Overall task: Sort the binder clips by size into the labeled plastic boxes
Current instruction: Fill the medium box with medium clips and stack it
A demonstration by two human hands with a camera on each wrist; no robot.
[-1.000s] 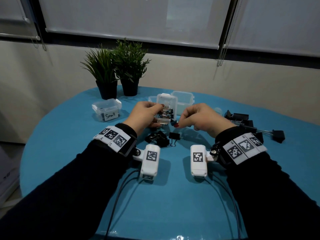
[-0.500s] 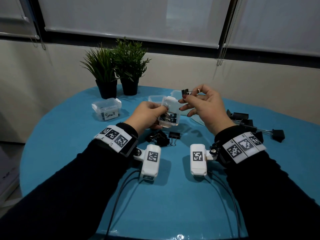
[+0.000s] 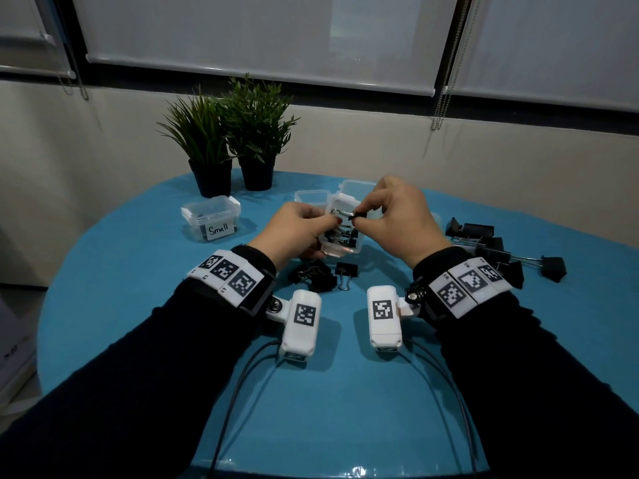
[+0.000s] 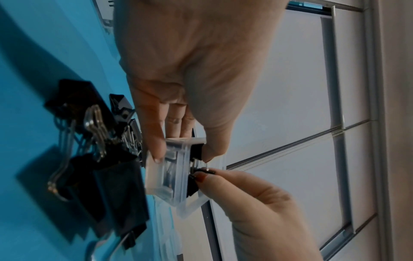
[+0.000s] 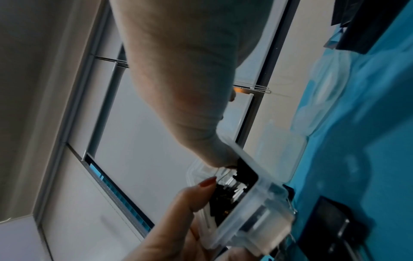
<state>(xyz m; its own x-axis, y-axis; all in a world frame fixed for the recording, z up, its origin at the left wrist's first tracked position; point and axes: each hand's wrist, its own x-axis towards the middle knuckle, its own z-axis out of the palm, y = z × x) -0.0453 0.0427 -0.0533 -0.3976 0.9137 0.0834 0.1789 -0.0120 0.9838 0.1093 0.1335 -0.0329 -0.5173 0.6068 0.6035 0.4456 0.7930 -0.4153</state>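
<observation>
Fingertips of the right hand (image 3: pixel 397 216) pinch a binder clip (image 3: pixel 356 216) at the mouth of the clear box (image 3: pixel 345 243), which the left hand (image 3: pixel 294 229) grips just above the table (image 3: pixel 138 323); half a second ago that clip was raised above it, so it is about to drop in. Another box (image 3: pixel 211 219) reads "Small"

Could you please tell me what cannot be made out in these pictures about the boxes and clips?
- Label of the held box: head view, hidden by the left hand.
- Size of the pinched clip: mostly covered by the right hand; wrist views blurred.
- Contents of the Small box: too dim, too small.
- Labels of the two far boxes: hidden behind both hands.
</observation>
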